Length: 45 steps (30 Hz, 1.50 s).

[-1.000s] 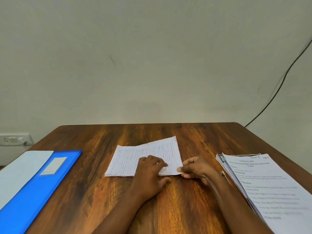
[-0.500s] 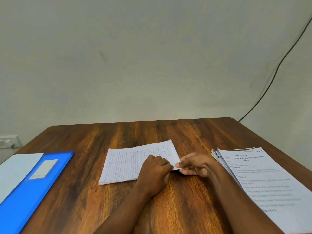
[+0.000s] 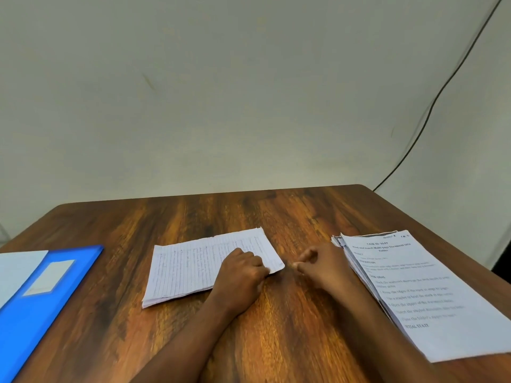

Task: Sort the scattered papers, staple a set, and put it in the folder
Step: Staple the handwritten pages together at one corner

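A set of lined, handwritten papers point(image 3: 193, 269) lies flat in the middle of the wooden table point(image 3: 276, 211). My left hand point(image 3: 242, 272) rests on its near right part, fingers curled round the edge by the corner. Just right of that corner is my right hand point(image 3: 320, 265), fingers curled with thumb and fingertip together, not touching the paper; nothing shows between them. At the left edge a blue folder point(image 3: 69, 294) with a pale label lies closed. No stapler is in view.
A thick stack of printed sheets point(image 3: 420, 288) lies at the right, close beside my right wrist. A pale sheet point(image 3: 16, 269) sits on the folder's left side. A black cable point(image 3: 431, 106) runs down the wall behind the table's far right corner.
My right hand let go of the papers' right corner and drew back slightly to the right. My left hand's fingers curled in over the corner. The camera tilted and shifted a little.
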Each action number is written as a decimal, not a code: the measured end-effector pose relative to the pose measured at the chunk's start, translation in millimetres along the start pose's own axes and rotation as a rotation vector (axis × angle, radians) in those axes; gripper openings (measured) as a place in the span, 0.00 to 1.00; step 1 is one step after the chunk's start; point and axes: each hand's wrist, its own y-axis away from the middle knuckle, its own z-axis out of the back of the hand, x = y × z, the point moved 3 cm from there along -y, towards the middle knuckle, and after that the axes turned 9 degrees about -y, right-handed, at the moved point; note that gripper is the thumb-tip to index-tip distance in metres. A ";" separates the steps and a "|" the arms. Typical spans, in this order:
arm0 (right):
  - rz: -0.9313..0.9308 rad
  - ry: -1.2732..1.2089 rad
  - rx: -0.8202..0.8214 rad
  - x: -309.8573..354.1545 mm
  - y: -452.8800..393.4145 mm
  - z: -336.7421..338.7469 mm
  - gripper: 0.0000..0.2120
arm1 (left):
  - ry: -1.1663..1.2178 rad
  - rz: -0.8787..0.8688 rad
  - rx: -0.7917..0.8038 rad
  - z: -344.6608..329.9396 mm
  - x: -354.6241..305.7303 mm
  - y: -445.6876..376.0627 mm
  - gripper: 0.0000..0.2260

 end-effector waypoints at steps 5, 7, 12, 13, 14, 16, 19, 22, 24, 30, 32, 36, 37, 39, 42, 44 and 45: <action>-0.010 0.561 -0.281 -24.3 20.0 33.7 0.18 | 0.021 -0.009 -0.002 -2.4 0.7 0.0 0.04; -0.090 0.546 -0.253 -35.6 18.6 36.5 0.20 | 0.010 -0.018 0.000 -2.0 0.6 0.2 0.04; -0.143 0.421 -0.206 -43.1 10.1 41.7 0.15 | -0.019 -0.026 0.013 -1.7 0.4 -0.3 0.06; -0.138 0.412 -0.193 -42.1 8.9 42.3 0.15 | -0.022 -0.023 0.017 -1.4 0.5 -0.3 0.06; -0.137 0.399 -0.175 -42.3 7.4 41.3 0.15 | -0.021 -0.020 0.018 -1.0 0.6 0.0 0.06; -0.118 0.352 -0.150 -42.2 5.8 38.1 0.16 | -0.015 -0.014 0.024 0.8 -0.1 0.3 0.06; -0.085 0.161 -0.098 -40.5 6.7 30.2 0.15 | -0.013 -0.010 0.024 3.9 -2.0 -1.0 0.07; -0.175 -0.228 0.066 -28.6 14.2 17.7 0.11 | -0.023 -0.006 0.027 5.8 -3.0 -2.4 0.08; -0.239 -0.436 0.229 -17.6 21.0 8.3 0.14 | -0.028 -0.003 0.033 6.9 -4.0 -2.6 0.08; -0.382 -0.709 0.470 -3.1 28.0 -15.5 0.23 | -0.048 0.007 0.036 6.6 -3.2 -4.1 0.06; -0.406 -0.758 0.495 -0.3 28.4 -20.0 0.24 | -0.054 0.011 0.036 6.9 -3.1 -4.8 0.05; -0.429 -0.792 0.532 2.3 26.8 -24.8 0.26 | -0.062 0.006 0.045 7.1 -3.5 -5.0 0.04; -0.431 -0.796 0.534 2.5 25.8 -26.0 0.27 | -0.064 0.003 0.048 7.0 -3.6 -5.2 0.04; -0.431 -0.801 0.534 2.7 23.6 -28.6 0.27 | -0.064 0.001 0.059 7.0 -3.7 -5.2 0.04; -0.437 -0.817 0.523 3.2 21.4 -30.8 0.26 | -0.066 -0.002 0.067 6.6 -3.6 -4.5 0.04; -0.443 -0.823 0.516 3.1 20.1 -31.4 0.25 | -0.071 -0.008 0.069 6.3 -3.9 -4.3 0.04; -0.444 -0.820 0.514 3.3 19.4 -32.0 0.25 | -0.075 -0.012 0.070 6.2 -4.1 -4.1 0.04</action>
